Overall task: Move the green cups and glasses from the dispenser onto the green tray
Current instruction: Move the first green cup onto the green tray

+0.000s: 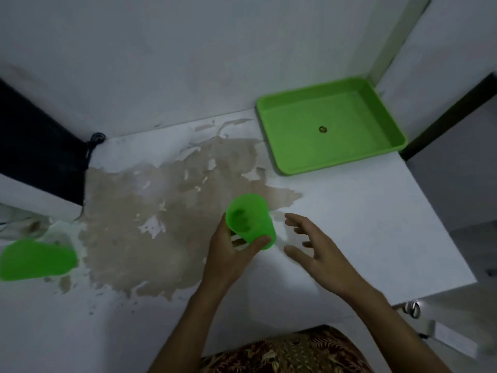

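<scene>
My left hand (228, 254) grips a translucent green cup (251, 220) just above the white tabletop, near the middle of the view; my fingers show through its wall. Beside it on the right hovers my right hand (309, 243), fingers spread, holding nothing and not touching the cup. The green tray (298, 160) lies at the table's far right corner with only a small round mark at its middle. A second green cup (37, 258) lies at the far left edge, on what may be the dispenser, blurred.
The white table (363, 211) has a large patch of worn, brownish surface in its middle. Walls close in behind and to the right of the tray. A dark panel (35, 146) and a black cable (94, 140) are at the far left. My patterned clothing shows at the bottom.
</scene>
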